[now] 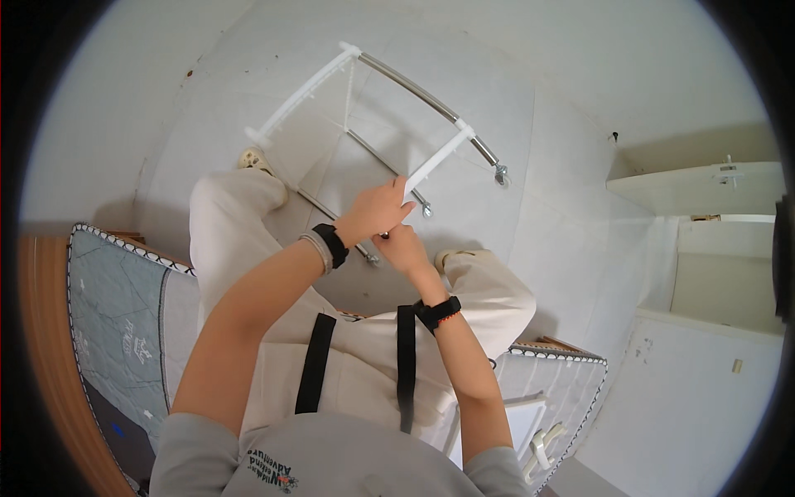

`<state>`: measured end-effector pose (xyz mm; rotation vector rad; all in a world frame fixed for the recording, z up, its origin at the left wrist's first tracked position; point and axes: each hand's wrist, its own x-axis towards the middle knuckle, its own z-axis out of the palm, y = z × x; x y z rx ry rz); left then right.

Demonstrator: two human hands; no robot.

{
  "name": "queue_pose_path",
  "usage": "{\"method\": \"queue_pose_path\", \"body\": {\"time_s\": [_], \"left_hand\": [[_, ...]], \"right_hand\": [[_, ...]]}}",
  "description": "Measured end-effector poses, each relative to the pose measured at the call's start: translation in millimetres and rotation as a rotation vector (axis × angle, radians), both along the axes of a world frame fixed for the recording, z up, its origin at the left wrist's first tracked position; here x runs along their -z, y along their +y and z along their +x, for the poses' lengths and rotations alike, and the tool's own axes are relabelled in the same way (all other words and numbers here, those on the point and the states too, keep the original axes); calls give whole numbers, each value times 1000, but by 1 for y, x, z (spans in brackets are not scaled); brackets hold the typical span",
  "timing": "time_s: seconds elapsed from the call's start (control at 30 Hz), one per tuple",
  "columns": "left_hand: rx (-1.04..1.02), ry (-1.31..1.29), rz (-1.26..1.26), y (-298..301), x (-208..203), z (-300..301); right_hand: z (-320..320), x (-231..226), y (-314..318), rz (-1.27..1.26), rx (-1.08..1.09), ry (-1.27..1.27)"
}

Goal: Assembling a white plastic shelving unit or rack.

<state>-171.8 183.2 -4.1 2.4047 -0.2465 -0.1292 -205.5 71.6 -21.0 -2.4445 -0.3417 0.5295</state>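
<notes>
A white plastic shelf rack with metal poles (407, 81) lies tipped over on the floor in front of me. Its far-left side is a perforated white shelf panel (310, 108). My left hand (377, 209) is closed around the near end of the other white shelf (439, 157). Just below it, my right hand (403, 248) is closed, its fingertips close under the left hand. A small dark bit shows at those fingertips; what they hold is hidden. Casters (501, 174) sit on the ends of the poles, one of them close to my left wrist.
I sit on the edge of a bed with a grey-green patterned mattress (124, 306), legs spread around the rack. White panel-like parts (505, 427) and a white bracket-like piece (542, 447) lie on the bed at my right. A white cabinet with an open door (696, 189) stands far right.
</notes>
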Motion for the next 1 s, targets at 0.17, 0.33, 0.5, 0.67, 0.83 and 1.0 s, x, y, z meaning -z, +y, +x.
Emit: {"method": "queue_pose_path", "body": {"time_s": [0.17,0.33,0.5,0.67,0.83,1.0], "left_hand": [[-33,89,90,-5,5,2],[-13,26,158,-7,8,6],[-58,-8,172,-7,13,3],[-111,-51,84,-2,12,1],[-155,67,142,-4,7,5],[-185,26,139,-9,5,3]], "right_hand": [[12,3,-8,108,-24,140],[24,-5,-8,217,58,646],[29,-9,-7,316,6,815],[29,-15,-11,304,5,896],[29,-11,-8,230,36,901],[17,6,-4,-30,39,289]]}}
